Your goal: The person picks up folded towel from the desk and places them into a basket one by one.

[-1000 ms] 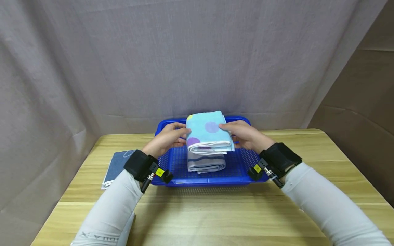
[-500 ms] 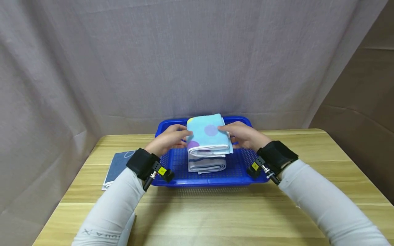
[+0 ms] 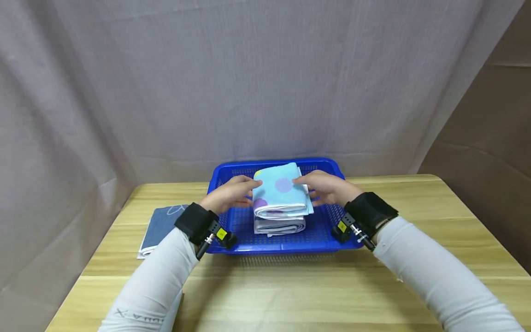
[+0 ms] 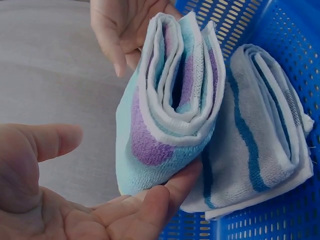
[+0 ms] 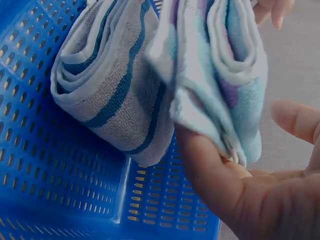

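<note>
A folded light-blue towel (image 3: pixel 274 184) with coloured dots is held level by both hands over the blue basket (image 3: pixel 253 248). At its left edge, my left hand (image 3: pixel 232 191) has fingers beneath and the thumb above; the left wrist view shows that thumb standing off the cloth. On the opposite side my right hand (image 3: pixel 325 186) cups the towel likewise, fingers under, thumb over the top. Close below lies a folded grey striped towel (image 4: pixel 250 130) inside the basket, partly covered by the blue one in the head view. Fingertips under the cloth are hidden.
On the wooden table (image 3: pixel 290 295), a folded dark blue-grey towel (image 3: pixel 163 226) lies left of the basket, partly behind the left forearm. A pale flat item (image 3: pixel 173 311) shows below the left sleeve. A grey curtain (image 3: pixel 265 83) hangs behind the table.
Both hands have lowered the light-blue towel toward the striped one, which now shows less of its top. Both thumbs remain above the towel's upper face in the head view.
</note>
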`<action>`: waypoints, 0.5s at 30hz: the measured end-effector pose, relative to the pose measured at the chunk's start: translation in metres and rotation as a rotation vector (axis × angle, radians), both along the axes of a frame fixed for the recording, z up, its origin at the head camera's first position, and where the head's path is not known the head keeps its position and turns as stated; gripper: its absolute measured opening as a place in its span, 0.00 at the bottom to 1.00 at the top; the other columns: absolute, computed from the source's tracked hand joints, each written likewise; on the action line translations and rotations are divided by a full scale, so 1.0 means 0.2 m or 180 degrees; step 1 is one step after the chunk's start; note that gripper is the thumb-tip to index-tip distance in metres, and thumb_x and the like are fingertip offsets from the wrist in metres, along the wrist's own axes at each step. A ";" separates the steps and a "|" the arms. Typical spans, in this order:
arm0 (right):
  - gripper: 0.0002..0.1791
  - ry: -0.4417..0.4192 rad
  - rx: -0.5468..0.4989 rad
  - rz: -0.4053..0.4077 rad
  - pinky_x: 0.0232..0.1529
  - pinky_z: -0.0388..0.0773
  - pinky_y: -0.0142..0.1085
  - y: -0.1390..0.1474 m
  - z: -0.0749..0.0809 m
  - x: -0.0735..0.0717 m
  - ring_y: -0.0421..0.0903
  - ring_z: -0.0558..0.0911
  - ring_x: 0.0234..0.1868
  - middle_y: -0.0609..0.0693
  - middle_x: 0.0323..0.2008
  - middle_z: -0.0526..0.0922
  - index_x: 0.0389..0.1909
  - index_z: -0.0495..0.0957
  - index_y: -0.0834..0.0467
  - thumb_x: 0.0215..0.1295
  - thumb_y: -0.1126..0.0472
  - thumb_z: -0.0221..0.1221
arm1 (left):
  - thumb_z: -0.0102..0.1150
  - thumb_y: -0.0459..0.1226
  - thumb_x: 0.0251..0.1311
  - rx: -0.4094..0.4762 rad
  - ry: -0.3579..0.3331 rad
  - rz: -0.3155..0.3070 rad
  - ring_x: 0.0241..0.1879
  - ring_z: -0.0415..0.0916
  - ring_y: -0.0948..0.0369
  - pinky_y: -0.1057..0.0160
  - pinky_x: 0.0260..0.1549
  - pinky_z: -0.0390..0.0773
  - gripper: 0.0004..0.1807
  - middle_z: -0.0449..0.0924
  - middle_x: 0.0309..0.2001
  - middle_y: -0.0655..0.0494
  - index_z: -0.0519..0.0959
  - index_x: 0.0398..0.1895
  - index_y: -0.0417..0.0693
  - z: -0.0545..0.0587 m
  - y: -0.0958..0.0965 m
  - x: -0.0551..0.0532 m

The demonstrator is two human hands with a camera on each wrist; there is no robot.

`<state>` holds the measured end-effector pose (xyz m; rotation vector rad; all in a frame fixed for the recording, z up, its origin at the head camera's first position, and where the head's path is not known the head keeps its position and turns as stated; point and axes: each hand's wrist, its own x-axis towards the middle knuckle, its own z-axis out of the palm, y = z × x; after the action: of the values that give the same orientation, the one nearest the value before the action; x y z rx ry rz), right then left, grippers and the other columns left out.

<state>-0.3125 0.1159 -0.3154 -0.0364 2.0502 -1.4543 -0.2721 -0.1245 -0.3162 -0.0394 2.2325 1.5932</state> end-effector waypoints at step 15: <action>0.40 -0.0097 0.0187 0.0218 0.53 0.68 0.55 -0.02 0.00 0.02 0.65 0.58 0.61 0.64 0.67 0.46 0.67 0.41 0.68 0.65 0.55 0.53 | 0.51 0.47 0.64 -0.0021 -0.0178 -0.0028 0.39 0.73 0.51 0.49 0.51 0.70 0.27 0.63 0.43 0.44 0.61 0.56 0.37 -0.04 0.01 -0.01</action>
<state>-0.3092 0.1127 -0.3151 -0.0595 2.0459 -1.3446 -0.2731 -0.1220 -0.3246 -0.0751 2.1925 1.5609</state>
